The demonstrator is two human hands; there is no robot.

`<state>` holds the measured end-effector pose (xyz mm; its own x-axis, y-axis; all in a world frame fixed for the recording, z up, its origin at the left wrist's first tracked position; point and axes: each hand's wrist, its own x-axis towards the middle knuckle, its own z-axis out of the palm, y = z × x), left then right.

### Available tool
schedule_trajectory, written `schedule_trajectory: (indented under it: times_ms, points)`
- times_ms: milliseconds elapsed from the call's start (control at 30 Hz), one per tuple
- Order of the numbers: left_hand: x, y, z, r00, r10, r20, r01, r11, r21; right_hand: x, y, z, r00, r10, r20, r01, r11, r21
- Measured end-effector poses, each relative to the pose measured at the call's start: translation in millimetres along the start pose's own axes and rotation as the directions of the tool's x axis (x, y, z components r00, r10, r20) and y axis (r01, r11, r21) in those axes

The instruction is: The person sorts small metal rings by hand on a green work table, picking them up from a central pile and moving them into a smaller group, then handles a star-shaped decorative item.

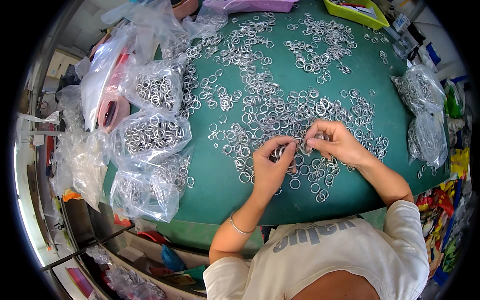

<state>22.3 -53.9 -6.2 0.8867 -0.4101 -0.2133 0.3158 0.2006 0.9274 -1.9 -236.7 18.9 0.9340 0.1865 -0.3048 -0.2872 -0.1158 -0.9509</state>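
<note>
A large scatter of silvery metal rings covers the middle of the green tabletop. Over the near edge of this pile, my left hand is closed, with several rings held in its curled fingers. My right hand is also closed and has rings between thumb and fingers. The fingertips of both hands come close together, around a ring between them; whether both touch it I cannot tell. Loose rings lie on the table just beyond and below the hands.
Clear plastic bags of rings line the table's left side, with a pink basket beside them. Two more filled bags sit at the right edge. A purple tray and a yellow-green tray stand at the far edge.
</note>
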Motion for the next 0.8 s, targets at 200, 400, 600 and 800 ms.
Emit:
schedule_trajectory:
  times_ms: [200,400,600,800]
  points:
    - [3.1,2.1,-1.6,0.757,0.653,0.027,-0.496,0.547,0.674,16.4,6.5,-12.9,0.963,-0.269,0.012,0.233,0.812,-0.535]
    - [9.6,11.6,-9.1,0.697,0.709,-0.107,-0.388,0.498,0.775,79.3,-3.2,-2.5,0.841,-0.541,-0.012,0.285,0.462,-0.840]
    - [8.3,11.8,-21.9,0.962,0.162,-0.221,-0.151,0.986,0.069,85.0,-2.7,-6.7,0.911,-0.394,0.118,0.302,0.443,-0.844]
    - [12.6,0.7,-23.0,0.951,-0.282,0.123,0.277,0.613,-0.740,98.5,-21.8,4.6,0.934,-0.354,-0.050,0.164,0.548,-0.821]
